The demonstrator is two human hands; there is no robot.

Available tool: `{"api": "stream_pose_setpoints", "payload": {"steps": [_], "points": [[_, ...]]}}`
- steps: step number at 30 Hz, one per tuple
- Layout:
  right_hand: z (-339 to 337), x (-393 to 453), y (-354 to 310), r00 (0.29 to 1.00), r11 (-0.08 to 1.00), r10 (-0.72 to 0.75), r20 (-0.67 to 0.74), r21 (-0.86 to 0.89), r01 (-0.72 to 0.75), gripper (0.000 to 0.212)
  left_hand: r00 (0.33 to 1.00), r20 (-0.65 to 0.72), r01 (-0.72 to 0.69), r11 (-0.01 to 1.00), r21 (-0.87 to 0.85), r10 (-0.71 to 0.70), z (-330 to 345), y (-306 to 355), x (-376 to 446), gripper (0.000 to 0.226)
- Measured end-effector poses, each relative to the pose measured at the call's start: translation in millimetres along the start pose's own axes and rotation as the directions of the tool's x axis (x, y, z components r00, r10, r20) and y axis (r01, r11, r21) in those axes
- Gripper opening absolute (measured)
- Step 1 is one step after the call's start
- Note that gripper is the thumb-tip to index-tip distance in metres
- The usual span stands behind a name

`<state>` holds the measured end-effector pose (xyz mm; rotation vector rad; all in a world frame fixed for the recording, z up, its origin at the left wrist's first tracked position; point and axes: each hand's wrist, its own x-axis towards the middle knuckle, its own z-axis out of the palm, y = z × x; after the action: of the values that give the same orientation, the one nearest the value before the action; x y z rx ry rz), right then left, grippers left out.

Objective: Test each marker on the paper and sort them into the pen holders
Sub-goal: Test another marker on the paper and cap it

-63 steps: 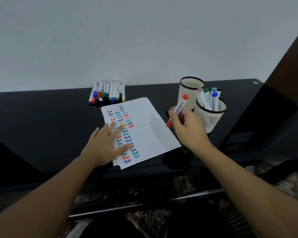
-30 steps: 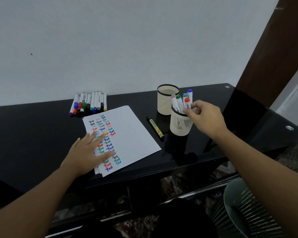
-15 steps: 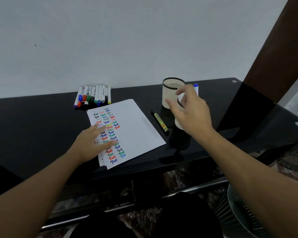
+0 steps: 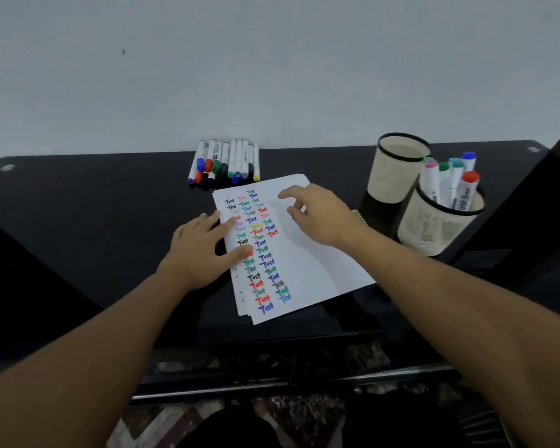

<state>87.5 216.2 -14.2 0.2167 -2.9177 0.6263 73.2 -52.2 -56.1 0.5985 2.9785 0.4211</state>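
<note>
Right grip [image 4: 317,215] empty, fingers loose over paper [image 4: 307,253]; untested markers [image 4: 227,163] lie ahead-left, axes front-to-back; left hand [image 4: 204,250] flat.

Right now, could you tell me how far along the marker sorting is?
Done: several markers stand in the near holder; the paper carries many test marks. In hand: nothing; the right hand reaches empty, the left hand presses the paper. Left: the row of markers; the far holder shows none.

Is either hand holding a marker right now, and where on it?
Neither. Left hand rests flat on the paper; right hand hovers over it, fingers empty.
</note>
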Motion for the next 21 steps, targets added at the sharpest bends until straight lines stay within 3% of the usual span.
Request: {"api": "stream_pose_setpoints", "payload": {"steps": [10, 21], "points": [[33.5, 112.2, -4.7, 0.986, 0.967, -0.037, 0.161, -0.244, 0.076, 0.065, 0.999, -0.053, 0.006, 0.997, -0.080, -0.010, 3.5, -3.8, 3.9, 0.093], [33.2, 129.1, 0.2, 0.976, 0.859, -0.200, 0.083, -0.464, 0.216, 0.038, 0.999, -0.044, 0.011, 0.997, -0.073, -0.014, 2.3, -2.4, 5.1, 0.094]]}}
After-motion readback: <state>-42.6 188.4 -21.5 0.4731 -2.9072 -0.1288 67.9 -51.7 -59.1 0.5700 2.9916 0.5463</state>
